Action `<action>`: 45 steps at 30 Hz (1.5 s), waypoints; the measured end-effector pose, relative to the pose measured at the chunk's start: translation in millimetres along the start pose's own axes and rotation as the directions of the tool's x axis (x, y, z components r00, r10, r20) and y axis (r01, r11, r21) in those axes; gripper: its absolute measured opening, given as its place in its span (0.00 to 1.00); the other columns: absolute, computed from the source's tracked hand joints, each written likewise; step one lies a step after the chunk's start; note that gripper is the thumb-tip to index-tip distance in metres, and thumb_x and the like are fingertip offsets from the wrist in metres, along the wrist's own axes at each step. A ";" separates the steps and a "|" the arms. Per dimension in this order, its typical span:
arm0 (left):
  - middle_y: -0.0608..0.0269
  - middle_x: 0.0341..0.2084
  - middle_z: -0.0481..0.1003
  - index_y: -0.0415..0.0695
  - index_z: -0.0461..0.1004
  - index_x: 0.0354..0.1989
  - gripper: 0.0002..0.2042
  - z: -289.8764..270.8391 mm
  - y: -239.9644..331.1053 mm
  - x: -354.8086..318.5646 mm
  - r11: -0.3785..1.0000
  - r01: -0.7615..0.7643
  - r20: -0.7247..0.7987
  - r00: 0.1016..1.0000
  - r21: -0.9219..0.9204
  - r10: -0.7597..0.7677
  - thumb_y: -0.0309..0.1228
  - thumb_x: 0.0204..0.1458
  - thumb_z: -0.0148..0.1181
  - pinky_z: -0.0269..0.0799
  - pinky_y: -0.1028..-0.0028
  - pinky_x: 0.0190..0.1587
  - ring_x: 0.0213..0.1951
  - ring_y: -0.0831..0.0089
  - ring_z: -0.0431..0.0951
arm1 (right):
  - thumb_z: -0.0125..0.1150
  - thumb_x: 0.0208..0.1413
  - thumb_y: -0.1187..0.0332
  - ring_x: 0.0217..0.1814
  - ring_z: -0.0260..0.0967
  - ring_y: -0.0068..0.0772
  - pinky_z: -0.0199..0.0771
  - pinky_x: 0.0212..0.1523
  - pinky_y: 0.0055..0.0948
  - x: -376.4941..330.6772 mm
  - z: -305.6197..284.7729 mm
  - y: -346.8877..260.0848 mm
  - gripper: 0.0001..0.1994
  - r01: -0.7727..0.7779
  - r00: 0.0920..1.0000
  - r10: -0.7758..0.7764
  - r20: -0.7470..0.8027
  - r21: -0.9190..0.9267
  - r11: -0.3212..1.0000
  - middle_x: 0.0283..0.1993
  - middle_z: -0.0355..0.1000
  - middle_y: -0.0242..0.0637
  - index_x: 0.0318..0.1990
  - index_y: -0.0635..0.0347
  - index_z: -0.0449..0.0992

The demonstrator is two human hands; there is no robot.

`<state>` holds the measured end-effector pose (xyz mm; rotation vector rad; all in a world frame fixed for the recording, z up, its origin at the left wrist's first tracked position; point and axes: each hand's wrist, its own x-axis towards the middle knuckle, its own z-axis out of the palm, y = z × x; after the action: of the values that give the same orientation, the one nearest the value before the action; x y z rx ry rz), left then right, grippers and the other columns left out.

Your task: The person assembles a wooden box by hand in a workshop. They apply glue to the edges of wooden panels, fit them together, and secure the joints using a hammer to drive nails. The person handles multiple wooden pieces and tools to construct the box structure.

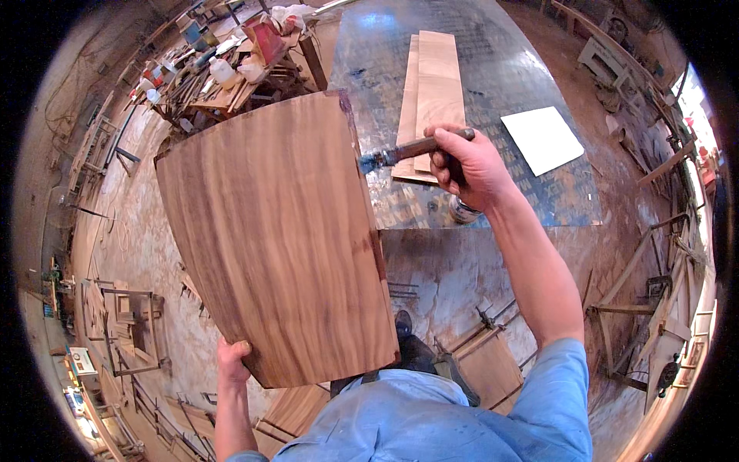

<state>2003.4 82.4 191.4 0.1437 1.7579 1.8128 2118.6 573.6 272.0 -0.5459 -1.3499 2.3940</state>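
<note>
A large wooden panel (277, 239) with dark and light grain is held up in front of me, tilted. My left hand (233, 360) grips its lower left edge; the thumb shows on the face and the other fingers are hidden behind. In my right hand (469, 169) is a paintbrush (416, 148) with a dark handle, its bluish bristles at the panel's right edge. That edge has a dark, uneven stain along it. Partly hidden below my right hand, a small can (463, 210) stands on the table.
The dark, glossy table (531, 204) ahead bears stacked wooden boards (439, 85) and a white square sheet (543, 141). A cluttered workbench (223, 96) with bottles and tools stands at far left. Wooden frames (127, 327) and clamped boards (489, 366) lie around on the floor.
</note>
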 end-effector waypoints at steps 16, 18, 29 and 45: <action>0.54 0.44 0.75 0.32 0.66 0.53 0.32 1.5 4.0 -4.2 0.997 -0.003 -0.037 0.999 -0.072 0.001 0.26 0.30 0.56 0.75 0.62 0.48 0.44 0.59 0.78 | 0.62 0.57 0.62 0.18 0.64 0.22 0.59 0.12 0.21 22.1 26.9 -21.5 0.12 0.293 0.956 -0.292 -0.035 0.077 0.953 0.23 0.68 0.33 0.39 0.61 0.71; 0.54 0.44 0.75 0.32 0.66 0.53 0.32 4.1 6.0 -6.4 0.998 -0.009 -0.043 0.999 -0.057 0.006 0.26 0.30 0.57 0.74 0.62 0.48 0.44 0.59 0.78 | 0.62 0.57 0.62 0.18 0.64 0.21 0.58 0.12 0.20 28.2 26.5 -19.3 0.12 0.260 0.966 -0.259 -0.027 0.093 0.961 0.23 0.68 0.32 0.40 0.60 0.71; 0.57 0.44 0.76 0.34 0.67 0.52 0.33 -12.6 -3.1 -6.3 1.000 0.012 -0.012 1.000 -0.022 -0.013 0.35 0.35 0.67 0.73 0.65 0.48 0.45 0.64 0.77 | 0.62 0.56 0.64 0.17 0.64 0.19 0.58 0.11 0.18 10.5 20.1 1.6 0.11 0.110 0.994 -0.111 -0.026 -0.008 0.994 0.22 0.68 0.31 0.40 0.60 0.71; 0.60 0.44 0.76 0.36 0.68 0.52 0.30 -14.1 0.0 -1.0 1.000 -0.002 -0.046 0.999 -0.030 0.001 0.34 0.38 0.65 0.72 0.66 0.50 0.46 0.65 0.76 | 0.58 0.59 0.65 0.17 0.64 0.19 0.57 0.12 0.17 -46.4 13.5 50.9 0.09 -0.180 0.983 0.167 -0.071 -0.237 0.955 0.21 0.68 0.31 0.41 0.60 0.74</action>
<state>1997.4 69.6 190.1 0.0924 1.7611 1.8563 2147.2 517.0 242.0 -0.8163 -1.6465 2.3436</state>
